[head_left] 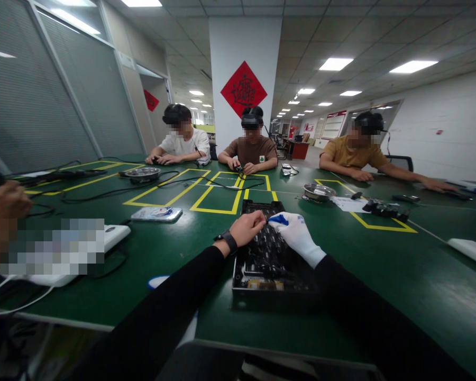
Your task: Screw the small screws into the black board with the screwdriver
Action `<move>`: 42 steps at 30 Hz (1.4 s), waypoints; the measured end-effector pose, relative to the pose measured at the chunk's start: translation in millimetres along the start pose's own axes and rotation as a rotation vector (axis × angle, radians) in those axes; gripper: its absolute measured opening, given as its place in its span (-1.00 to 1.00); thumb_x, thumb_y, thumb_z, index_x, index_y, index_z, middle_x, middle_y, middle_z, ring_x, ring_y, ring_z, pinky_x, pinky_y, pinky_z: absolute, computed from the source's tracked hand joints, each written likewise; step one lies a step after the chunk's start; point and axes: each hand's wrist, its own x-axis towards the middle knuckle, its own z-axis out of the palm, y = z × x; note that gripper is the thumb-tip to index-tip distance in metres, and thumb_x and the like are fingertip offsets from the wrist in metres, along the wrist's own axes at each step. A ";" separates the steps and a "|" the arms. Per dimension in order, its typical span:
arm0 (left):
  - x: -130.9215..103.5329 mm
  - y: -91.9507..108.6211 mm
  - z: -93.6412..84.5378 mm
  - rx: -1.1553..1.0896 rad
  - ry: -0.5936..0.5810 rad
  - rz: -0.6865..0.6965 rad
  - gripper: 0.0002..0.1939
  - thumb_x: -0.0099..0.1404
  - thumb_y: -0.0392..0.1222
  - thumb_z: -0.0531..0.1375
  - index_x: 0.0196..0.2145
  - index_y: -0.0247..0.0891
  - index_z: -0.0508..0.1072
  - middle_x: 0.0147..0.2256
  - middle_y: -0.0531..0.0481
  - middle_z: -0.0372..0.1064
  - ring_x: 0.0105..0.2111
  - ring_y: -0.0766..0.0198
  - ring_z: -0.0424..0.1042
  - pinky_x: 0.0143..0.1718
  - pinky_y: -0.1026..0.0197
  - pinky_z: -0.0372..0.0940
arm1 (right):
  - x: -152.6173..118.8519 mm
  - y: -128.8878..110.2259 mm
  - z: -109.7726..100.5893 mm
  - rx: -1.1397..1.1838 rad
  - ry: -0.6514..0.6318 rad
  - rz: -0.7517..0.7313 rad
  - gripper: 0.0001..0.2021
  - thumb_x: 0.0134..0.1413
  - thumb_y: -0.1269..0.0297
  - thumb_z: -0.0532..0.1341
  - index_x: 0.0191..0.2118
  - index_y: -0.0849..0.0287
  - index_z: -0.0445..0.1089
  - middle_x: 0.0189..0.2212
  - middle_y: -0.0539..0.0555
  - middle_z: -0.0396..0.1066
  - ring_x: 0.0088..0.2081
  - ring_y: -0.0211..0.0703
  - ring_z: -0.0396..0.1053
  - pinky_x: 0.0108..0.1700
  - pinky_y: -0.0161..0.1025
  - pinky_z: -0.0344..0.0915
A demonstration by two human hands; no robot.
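Note:
A long black open case (262,275) lies lengthwise in front of me, crowded with small dark parts that I cannot make out singly. My left hand (249,227), bare with a black band at the wrist, reaches over its far half, the fingers pinched together; whatever lies between them is too small to name. Close beside it is my right hand (295,233) in a white glove. Its fingers are closed on a small blue tool (278,219), whose tip points left toward my left fingertips. The glove hides the tool's other end.
Left of the case are a clear flat packet (157,214) and a white power bank-like box (117,235) with cables. Round metal dishes (319,192) stand farther off, with black parts (386,209) at right. Three people sit across the green table (206,248); another person's hand (6,203) is at left.

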 end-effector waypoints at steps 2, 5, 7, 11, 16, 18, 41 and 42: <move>-0.4 0.6 -0.7 0.016 -0.012 0.004 -0.80 0.21 -0.13 -0.03 -0.37 -0.26 0.33 -0.56 0.09 0.20 -0.55 0.39 0.14 -0.48 0.36 0.03 | -0.3 -1.9 -0.3 -0.010 -0.014 -0.013 -0.81 -0.11 0.24 0.13 -0.39 0.21 0.41 -0.44 0.05 0.44 -0.37 -0.19 0.37 -0.27 -0.25 0.26; -0.6 0.0 -0.7 0.031 -0.025 0.036 -0.82 0.20 -0.15 -0.02 -0.37 -0.25 0.33 -0.58 0.10 0.17 -0.56 0.40 0.13 -0.50 0.36 0.00 | -1.4 -3.0 -1.1 -0.063 -0.065 -0.037 -0.82 -0.08 0.24 0.11 -0.39 0.21 0.39 -0.46 0.03 0.42 -0.40 -0.22 0.35 -0.31 -0.30 0.23; -0.7 -0.6 -0.7 0.037 -0.024 0.053 -0.83 0.19 -0.16 0.00 -0.38 -0.25 0.33 -0.59 0.10 0.16 -0.57 0.40 0.12 -0.51 0.36 -0.01 | -2.5 -2.4 -0.9 -0.166 -0.090 -0.054 -0.84 -0.05 0.24 0.10 -0.41 0.19 0.37 -0.50 0.02 0.40 -0.42 -0.24 0.32 -0.34 -0.31 0.19; -0.4 1.8 -3.7 0.041 -0.040 0.036 -0.82 0.19 -0.12 0.01 -0.36 -0.22 0.35 -0.60 0.11 0.17 -0.58 0.39 0.13 -0.53 0.35 -0.02 | -2.0 -3.6 -3.1 -0.370 -0.080 -0.063 -0.86 -0.03 0.25 0.08 -0.43 0.16 0.33 -0.53 0.01 0.35 -0.45 -0.24 0.27 -0.35 -0.31 0.13; 1.1 0.0 -12.8 0.099 0.174 -0.123 -0.74 0.24 -0.04 -0.05 -0.35 -0.22 0.33 -0.54 0.05 0.25 -0.53 0.34 0.20 -0.50 0.32 -0.01 | 3.2 -23.9 -16.9 -0.337 -0.155 -0.139 -0.89 -0.08 0.33 0.10 -0.42 0.15 0.37 -0.40 0.04 0.31 -0.35 -0.22 0.25 -0.29 -0.30 0.15; 1.9 -8.3 -14.2 0.130 0.262 -0.243 -0.74 0.24 -0.02 -0.05 -0.37 -0.21 0.30 -0.52 0.03 0.27 -0.52 0.33 0.22 -0.51 0.32 -0.03 | 1.4 -36.5 -18.6 -0.248 -0.321 -0.131 -0.89 -0.12 0.34 0.13 -0.46 0.16 0.39 -0.42 0.03 0.32 -0.38 -0.23 0.26 -0.30 -0.31 0.17; 3.4 -35.7 -6.0 0.242 0.065 -0.440 -0.61 0.14 0.10 -0.01 -0.61 -0.26 0.26 -0.55 -0.02 0.30 -0.51 0.28 0.28 -0.55 0.30 0.01 | -7.8 -75.3 12.0 0.006 -1.157 0.233 -0.80 -0.31 0.31 0.26 -0.42 0.22 0.46 -0.54 -0.07 0.40 -0.52 -0.35 0.26 -0.47 -0.43 0.19; 3.4 -35.3 -6.1 0.250 0.060 -0.447 -0.61 0.14 0.10 -0.01 -0.61 -0.25 0.27 -0.54 -0.02 0.31 -0.50 0.28 0.29 -0.55 0.30 0.01 | -7.1 -75.4 12.4 0.001 -1.164 0.230 -0.80 -0.32 0.30 0.27 -0.41 0.22 0.46 -0.54 -0.06 0.40 -0.51 -0.35 0.27 -0.45 -0.43 0.20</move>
